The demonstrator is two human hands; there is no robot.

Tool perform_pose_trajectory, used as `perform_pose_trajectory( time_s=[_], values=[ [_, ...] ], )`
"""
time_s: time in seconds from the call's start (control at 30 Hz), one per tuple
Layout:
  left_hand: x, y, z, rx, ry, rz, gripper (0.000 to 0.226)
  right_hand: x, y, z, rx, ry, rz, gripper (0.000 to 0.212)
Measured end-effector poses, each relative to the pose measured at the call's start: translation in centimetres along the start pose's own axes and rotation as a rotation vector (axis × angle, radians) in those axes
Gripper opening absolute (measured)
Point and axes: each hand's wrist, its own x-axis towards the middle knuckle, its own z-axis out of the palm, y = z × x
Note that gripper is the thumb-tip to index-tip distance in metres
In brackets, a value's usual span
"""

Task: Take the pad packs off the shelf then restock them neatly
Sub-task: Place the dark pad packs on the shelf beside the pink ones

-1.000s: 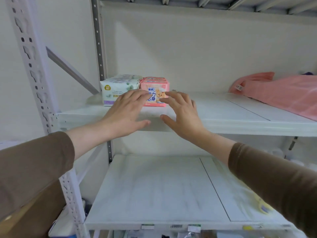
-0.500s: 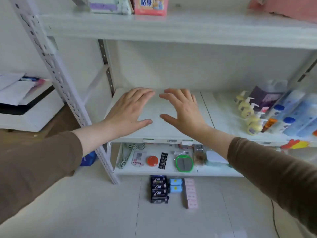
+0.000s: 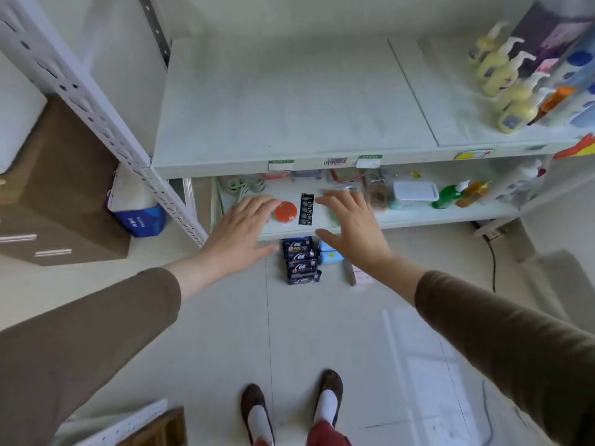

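Observation:
Pad packs lie on the floor in front of the white shelf unit (image 3: 289, 101): a row of dark blue packs (image 3: 300, 261), a light blue pack (image 3: 330, 255) beside them, and a pink pack (image 3: 360, 275) partly hidden under my right forearm. My left hand (image 3: 240, 231) hovers open, palm down, above and left of the dark packs. My right hand (image 3: 352, 225) hovers open, fingers spread, above the light blue pack. Neither hand holds or touches anything. The packs on the upper shelf are out of view.
The bottom shelf holds an orange round lid (image 3: 285, 211), a black strip (image 3: 306, 209), cables, a clear box (image 3: 415, 192) and a green bottle (image 3: 447, 196). Yellow pump bottles (image 3: 508, 88) stand at the right of the middle shelf. A brown cabinet (image 3: 58, 194) and blue-white bag (image 3: 138, 207) sit left. My feet are below.
My view has tilted down from the top shelf's pad packs to the floor. Both hands stay open and have dropped with it, now over the packs on the floor.

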Motion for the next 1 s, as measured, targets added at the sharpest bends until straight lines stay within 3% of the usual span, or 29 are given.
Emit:
perform_pose_trajectory(
  time_s=[0.5,1.0],
  values=[
    [0.2,-9.4,27.9,-0.144,-0.291,-0.287,0.073,-8.4,13.4,26.2,0.059,-0.283,0.451,0.055],
    [5.8,-18.2,54.9,-0.173,-0.381,-0.278,0.060,-8.7,26.1,51.0,0.088,-0.373,0.557,0.061]
  ],
)
